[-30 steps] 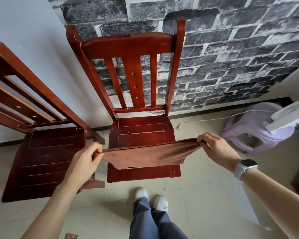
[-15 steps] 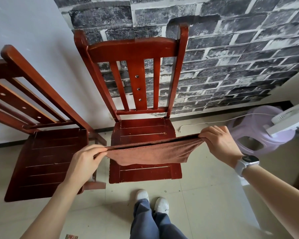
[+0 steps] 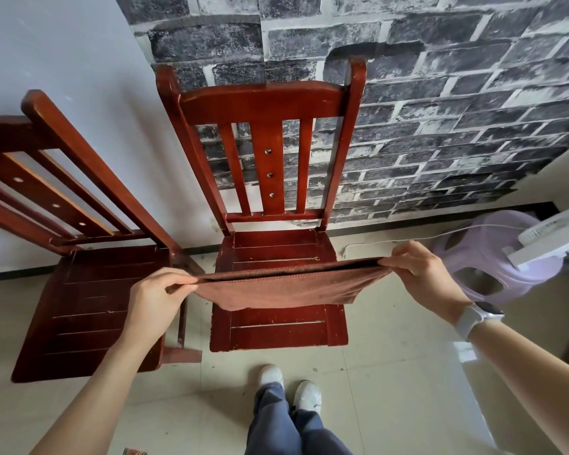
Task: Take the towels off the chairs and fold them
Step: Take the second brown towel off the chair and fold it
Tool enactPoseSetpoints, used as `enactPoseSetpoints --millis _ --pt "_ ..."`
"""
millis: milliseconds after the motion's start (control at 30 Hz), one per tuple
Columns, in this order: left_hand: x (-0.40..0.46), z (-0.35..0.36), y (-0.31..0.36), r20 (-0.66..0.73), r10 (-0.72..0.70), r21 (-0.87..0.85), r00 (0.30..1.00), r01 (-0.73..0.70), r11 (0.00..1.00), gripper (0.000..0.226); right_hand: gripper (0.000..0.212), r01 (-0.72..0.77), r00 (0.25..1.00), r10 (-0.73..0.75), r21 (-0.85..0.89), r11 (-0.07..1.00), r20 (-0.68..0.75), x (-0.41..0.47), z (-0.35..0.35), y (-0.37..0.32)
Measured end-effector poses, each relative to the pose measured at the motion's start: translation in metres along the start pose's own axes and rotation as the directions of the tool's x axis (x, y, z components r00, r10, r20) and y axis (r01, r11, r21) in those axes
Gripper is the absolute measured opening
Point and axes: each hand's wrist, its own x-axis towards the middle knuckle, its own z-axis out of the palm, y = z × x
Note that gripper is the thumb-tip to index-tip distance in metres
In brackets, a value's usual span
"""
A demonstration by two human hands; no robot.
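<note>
A brown towel (image 3: 289,287) hangs doubled over, stretched taut in the air above the seat of the middle red wooden chair (image 3: 276,244). My left hand (image 3: 158,297) pinches its left end, fingers curled over the top edge. My right hand (image 3: 421,274), a white watch on its wrist, pinches the right end. The folded towel's lower edge sags toward the seat slats. A second red chair (image 3: 89,290) stands to the left with its seat bare.
A lilac plastic stool (image 3: 493,264) stands at the right, with a white fan (image 3: 559,238) over it and a white cord along the floor. My shoes (image 3: 289,385) are on pale tiles right before the middle chair. A brick-pattern wall is behind.
The towel and both hands stay over the chair seat, stretched the same way; my right hand has turned slightly knuckles up. The head camera has tilted, so the chairs sit lower in view.
</note>
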Motion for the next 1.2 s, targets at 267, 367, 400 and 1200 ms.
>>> enactPoseSetpoints --millis 267,367,400,1200 --pt "0.003 -0.005 0.002 -0.006 -0.100 -0.024 0.995 0.100 0.995 0.023 0.024 -0.197 0.979 0.193 0.059 0.979 0.067 0.002 -0.008 -0.011" --pt "0.002 -0.003 0.004 0.070 -0.038 0.031 0.997 0.036 0.999 0.022 0.010 -0.219 0.974 0.214 0.058 0.974 0.077 -0.002 -0.008 -0.010" --pt "0.001 -0.002 0.004 0.083 -0.040 0.024 0.996 0.038 0.999 0.018 0.008 -0.234 0.970 0.228 0.071 0.970 0.080 -0.004 -0.008 -0.010" --pt "0.001 0.065 -0.057 0.166 -0.377 -0.171 0.911 0.403 0.899 0.010 0.009 -0.509 0.859 0.496 0.107 0.854 0.126 -0.012 0.075 -0.010"
